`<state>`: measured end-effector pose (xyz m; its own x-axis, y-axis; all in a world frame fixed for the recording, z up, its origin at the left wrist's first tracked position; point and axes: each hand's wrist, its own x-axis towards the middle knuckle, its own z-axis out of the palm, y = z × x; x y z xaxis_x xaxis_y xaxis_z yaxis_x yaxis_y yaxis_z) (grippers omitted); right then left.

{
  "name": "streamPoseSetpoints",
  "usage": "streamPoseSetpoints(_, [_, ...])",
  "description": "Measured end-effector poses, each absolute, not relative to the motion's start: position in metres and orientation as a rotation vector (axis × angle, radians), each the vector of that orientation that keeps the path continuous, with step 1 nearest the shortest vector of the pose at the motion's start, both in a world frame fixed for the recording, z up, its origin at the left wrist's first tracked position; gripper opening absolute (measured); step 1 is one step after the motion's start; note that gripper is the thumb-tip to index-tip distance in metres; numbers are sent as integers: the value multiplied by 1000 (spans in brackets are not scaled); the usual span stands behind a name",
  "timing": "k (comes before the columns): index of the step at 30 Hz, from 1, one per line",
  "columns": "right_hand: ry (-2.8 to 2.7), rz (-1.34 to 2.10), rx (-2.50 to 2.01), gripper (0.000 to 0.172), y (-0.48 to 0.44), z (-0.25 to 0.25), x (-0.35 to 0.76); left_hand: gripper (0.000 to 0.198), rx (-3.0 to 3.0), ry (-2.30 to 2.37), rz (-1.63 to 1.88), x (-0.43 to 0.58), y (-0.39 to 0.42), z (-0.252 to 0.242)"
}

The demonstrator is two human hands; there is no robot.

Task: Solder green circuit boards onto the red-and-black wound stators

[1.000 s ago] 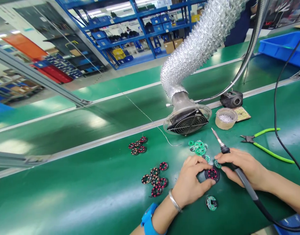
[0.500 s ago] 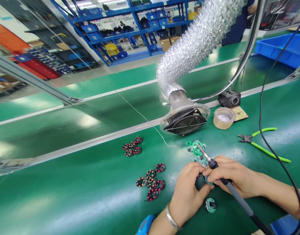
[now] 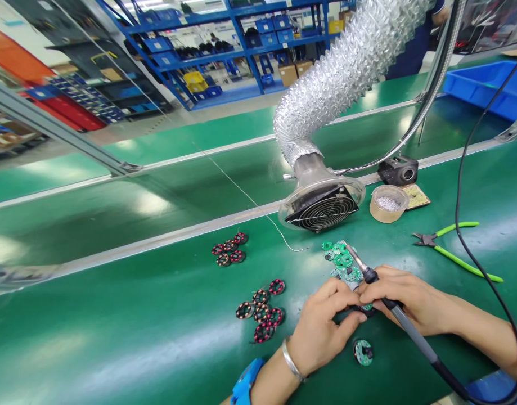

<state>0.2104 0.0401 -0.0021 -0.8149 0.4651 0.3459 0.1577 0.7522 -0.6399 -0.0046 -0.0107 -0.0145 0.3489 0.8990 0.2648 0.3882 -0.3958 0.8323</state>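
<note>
My right hand (image 3: 404, 298) is closed round a soldering iron (image 3: 410, 329), whose tip points up and left over a pile of small green circuit boards (image 3: 340, 257). My left hand (image 3: 323, 326) is curled, its fingertips pinching a small round part against the green bench mat (image 3: 115, 337); the part is mostly hidden between both hands. One green round board (image 3: 363, 351) lies just below my hands. Red-and-black coil rings (image 3: 262, 312) lie in a cluster left of my left hand, and a second cluster of coil rings (image 3: 229, 252) lies farther back.
A foil fume duct with a fan grille (image 3: 321, 205) hangs over the bench behind the boards. A tape roll holding solder scraps (image 3: 387, 203), a black iron stand (image 3: 398, 170) and green-handled cutters (image 3: 452, 247) lie to the right. A thin solder wire (image 3: 258, 208) crosses the conveyor. Blue bin (image 3: 490, 84) at far right.
The soldering iron swung from pointing up to leaning left over the green boards. Both hands closed together over the round part, which showed plainly a second ago and is now mostly covered.
</note>
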Motion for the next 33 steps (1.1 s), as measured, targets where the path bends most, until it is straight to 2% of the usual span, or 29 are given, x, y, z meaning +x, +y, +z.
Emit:
streamPoseSetpoints(6, [-2371,823,-469,26,38,-2,209,15,2069,1110,875,-14,-7,-14])
streamPoseSetpoints(18, [-2226,879,-493,19,37,-10,207,11,2072,1168,961,-11,-10,-16])
streamPoseSetpoints(22, [-2128,796,-538,22,36,-11,205,17,2060,1138,982,-7,-10,-20])
streamPoseSetpoints(27, [-2032,638,-695,24,34,-13,206,8,1967,1078,1030,-4,-10,-14])
streamPoseSetpoints(33, [-2218,407,-478,21,32,-17,205,10,1977,922,1090,-15,-10,-5])
